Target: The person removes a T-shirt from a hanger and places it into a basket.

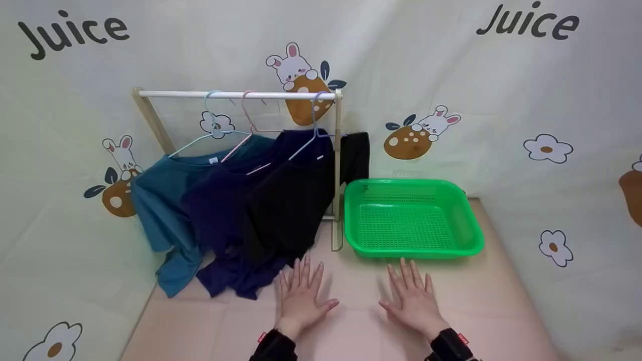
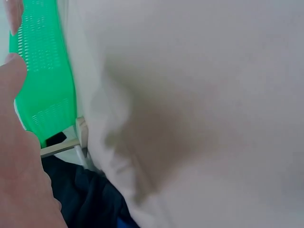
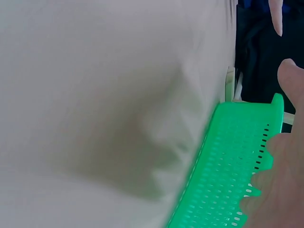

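My left hand (image 1: 302,301) hovers with spread, straight fingers over the table, its fingertips near the hem of a black shirt (image 1: 291,205). Fingers also spread, my right hand (image 1: 414,303) is just in front of a green plastic basket (image 1: 414,253). Neither hand holds anything. On a small rack (image 1: 185,94) hang a teal shirt (image 1: 160,200), a navy shirt (image 1: 215,210) and the black one. Their hangers are light blue (image 1: 188,145), pink (image 1: 235,148) and purple (image 1: 314,115). Perforated walls of the basket show in both wrist views, along with a shadow on the cloth.
The rack's wooden post (image 1: 337,175) stands right beside the basket's left rim. A pale cloth covers the table (image 1: 356,326). Behind and at both sides hangs a white curtain (image 1: 501,100) printed with rabbits, flowers and lettering. The shirts' lower parts lie on the table.
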The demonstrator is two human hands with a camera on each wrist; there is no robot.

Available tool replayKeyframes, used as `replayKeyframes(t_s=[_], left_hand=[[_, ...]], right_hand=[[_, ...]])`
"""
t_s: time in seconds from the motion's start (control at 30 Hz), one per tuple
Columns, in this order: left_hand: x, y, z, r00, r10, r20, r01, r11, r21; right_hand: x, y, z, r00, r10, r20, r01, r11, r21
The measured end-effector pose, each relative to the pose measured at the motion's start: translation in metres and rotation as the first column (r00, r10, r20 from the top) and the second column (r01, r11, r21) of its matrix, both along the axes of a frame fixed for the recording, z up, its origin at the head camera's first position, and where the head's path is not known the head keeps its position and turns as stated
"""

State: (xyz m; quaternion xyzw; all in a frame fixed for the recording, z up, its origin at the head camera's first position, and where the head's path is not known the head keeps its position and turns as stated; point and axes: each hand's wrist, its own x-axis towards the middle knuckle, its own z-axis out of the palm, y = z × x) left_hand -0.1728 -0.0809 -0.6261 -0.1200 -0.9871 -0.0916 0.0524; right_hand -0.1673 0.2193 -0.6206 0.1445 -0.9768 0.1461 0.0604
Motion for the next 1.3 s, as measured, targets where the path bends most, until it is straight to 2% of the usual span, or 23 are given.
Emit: replayKeyframes(t_s=[0.1, 0.23, 0.47, 0.7, 0.9, 1.1, 1.3], left_hand=[[-0.001, 0.0, 0.005, 1.0, -0.002, -0.011, 0.002, 1.0, -0.007], [-0.003, -0.002, 0.023, 0.998, -0.025, -0.05, 0.025, 1.0, -0.002], [-0.022, -0.007, 0.07, 0.98, -0.078, -0.184, 0.084, 0.996, 0.024], [-0.043, -0.007, 0.118, 0.966, -0.075, -0.249, 0.096, 0.993, 0.071], [-0.063, -0.001, 0.153, 0.928, -0.083, -0.363, 0.134, 0.984, 0.119], [-0.084, 0.004, 0.18, 0.885, -0.045, -0.463, 0.146, 0.972, 0.183], [-0.101, 0.009, 0.205, 0.841, -0.032, -0.54, 0.178, 0.959, 0.22]], right_hand=[[-0.001, 0.001, 0.005, 1.0, 0.001, -0.003, -0.001, 1.0, 0.006], [-0.003, 0.002, 0.017, 0.999, 0.013, -0.03, -0.012, 1.0, 0.026], [-0.011, 0.005, 0.036, 0.994, 0.028, -0.102, -0.029, 1.0, -0.005], [-0.018, 0.008, 0.044, 0.992, 0.027, -0.127, -0.032, 0.999, -0.038], [-0.02, 0.006, 0.042, 0.983, 0.009, -0.185, -0.026, 0.996, -0.088], [-0.023, 0.001, 0.033, 0.953, -0.024, -0.301, -0.036, 0.98, -0.195], [-0.03, -0.007, 0.026, 0.933, -0.075, -0.351, -0.035, 0.954, -0.297]])
